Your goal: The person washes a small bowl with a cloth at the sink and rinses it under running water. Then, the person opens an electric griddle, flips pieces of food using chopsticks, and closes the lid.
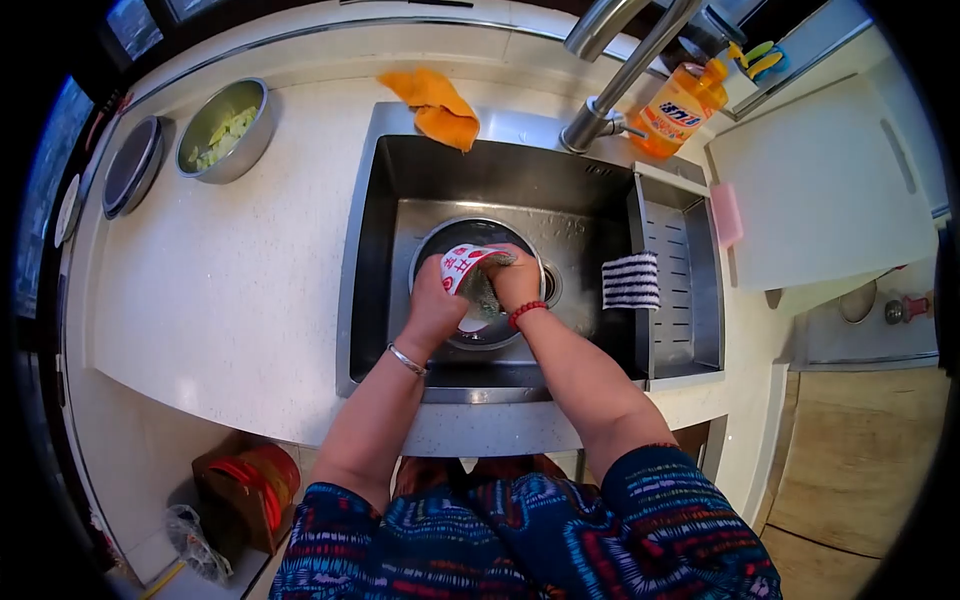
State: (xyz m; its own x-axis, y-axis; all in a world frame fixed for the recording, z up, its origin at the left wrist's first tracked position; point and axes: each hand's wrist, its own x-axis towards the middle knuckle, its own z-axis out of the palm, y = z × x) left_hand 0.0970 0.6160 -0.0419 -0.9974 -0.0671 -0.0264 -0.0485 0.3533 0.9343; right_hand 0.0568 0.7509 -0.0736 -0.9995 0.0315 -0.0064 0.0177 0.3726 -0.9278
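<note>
Seen from above, with the sink [580, 370] as a clock face and the wearer at six, two bare hands meet at one red-and-white bowl [462, 262]. The bowl is tilted, held over a round metal basin [475, 227] just toward nine o'clock of the sink's centre. The left hand [436, 305] is closed on the bowl's nine-o'clock side. The right hand [517, 279] is at its three-o'clock side, against a grey-green mesh scrubber [482, 292] in the bowl's mouth; its fingertips are hidden, so what it grips cannot be told.

Scrubbing looks under way and unfinished: the scrubber is at the bowl, and the bowl is not yet set down. Rinsing probably remains; how clean the inside is cannot be told. A detergent bottle [677, 112] stands at one o'clock, an orange cloth [438, 105] lies at eleven, and a striped cloth [630, 281] hangs at three.
</note>
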